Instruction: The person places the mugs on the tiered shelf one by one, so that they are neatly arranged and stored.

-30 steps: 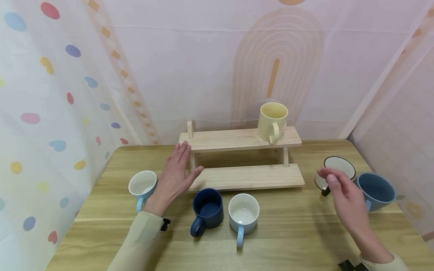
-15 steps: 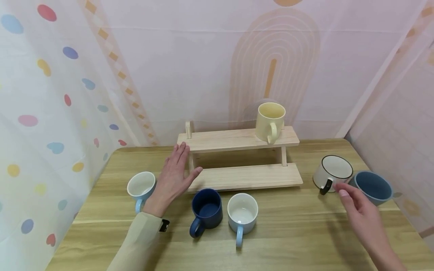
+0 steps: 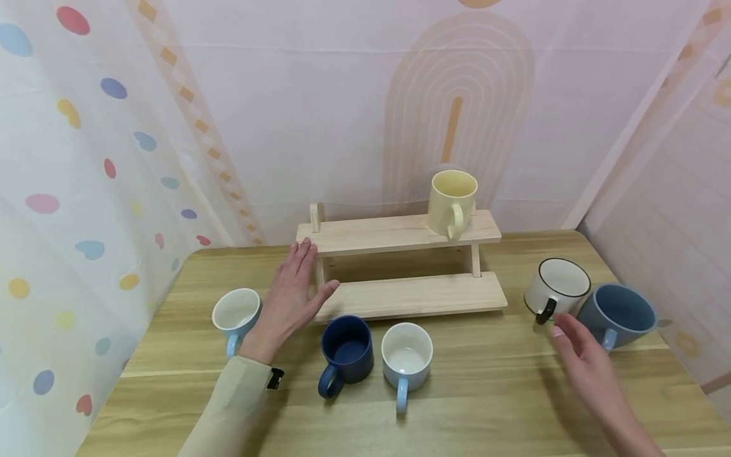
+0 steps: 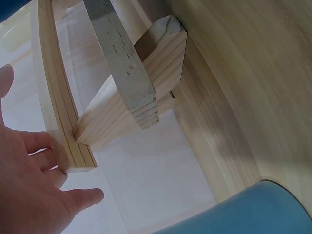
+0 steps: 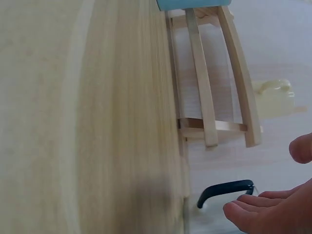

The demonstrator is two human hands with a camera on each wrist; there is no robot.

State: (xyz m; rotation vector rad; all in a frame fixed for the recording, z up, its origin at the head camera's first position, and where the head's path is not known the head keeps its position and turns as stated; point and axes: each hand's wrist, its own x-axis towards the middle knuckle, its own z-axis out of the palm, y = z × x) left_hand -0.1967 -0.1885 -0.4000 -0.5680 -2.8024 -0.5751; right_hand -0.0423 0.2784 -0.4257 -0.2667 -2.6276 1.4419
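Observation:
My left hand lies with straight fingers against the left end of a two-tier wooden rack; in the left wrist view its fingers touch the end of the upper board. A white mug with a black rim and black handle stands right of the rack. My right hand, fingers loosely bent and holding nothing, is just in front of that mug, its fingertips near the black handle. Close beside it is a greyish-blue mug. A pale yellow mug stands on the upper board's right end.
In front of the rack stand a dark blue mug and a light blue mug with a white inside. Another light blue mug is left of my left hand. A patterned cloth hangs behind the wooden table.
My right hand has drawn back from over the white mug to just in front of it, uncovering the mug. The left hand stays on the rack. The view has shifted slightly.

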